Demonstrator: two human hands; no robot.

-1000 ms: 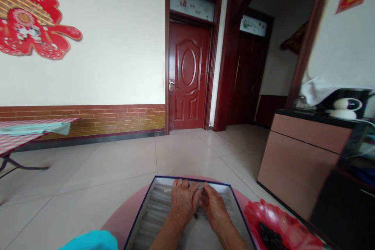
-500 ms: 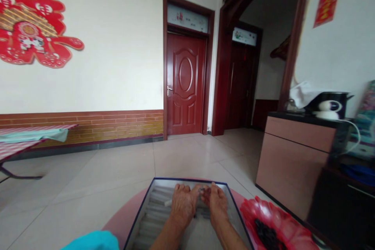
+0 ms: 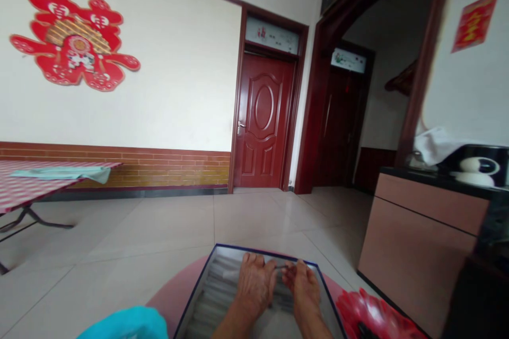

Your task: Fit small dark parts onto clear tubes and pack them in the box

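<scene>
My left hand (image 3: pixel 255 285) and right hand (image 3: pixel 305 290) are both low over a navy-edged tray (image 3: pixel 246 250), curled inward with the fingers bent down, neither spread open nor clenched into a fist. A thin dark sliver (image 3: pixel 280 266) lies between my fingertips, just above the tray's rows of pale sticks (image 3: pixel 210 288). It touches my right fingertips, but I cannot tell whether either hand really grips it (it is too small to make out).

The tray sits on a round pink tabletop (image 3: pixel 167 296). Beside it, at the lower right, is a red petal-shaped dish (image 3: pixel 368 310) holding dark pieces (image 3: pixel 366 331), and a turquoise fabric (image 3: pixel 123 326) shows at the near left edge.

Beyond the table, pale tiles (image 3: pixel 159 228) run to a brick-patterned dado (image 3: pixel 119 169) and a dark red door (image 3: pixel 262 122). A red paper-cut (image 3: pixel 75 42) hangs on the white wall. On the left stands a folding table with a checked cloth (image 3: pixel 32 180); on the right, a pinkish-brown cabinet (image 3: pixel 417 222) carries a white camera-like device (image 3: pixel 475 171).
</scene>
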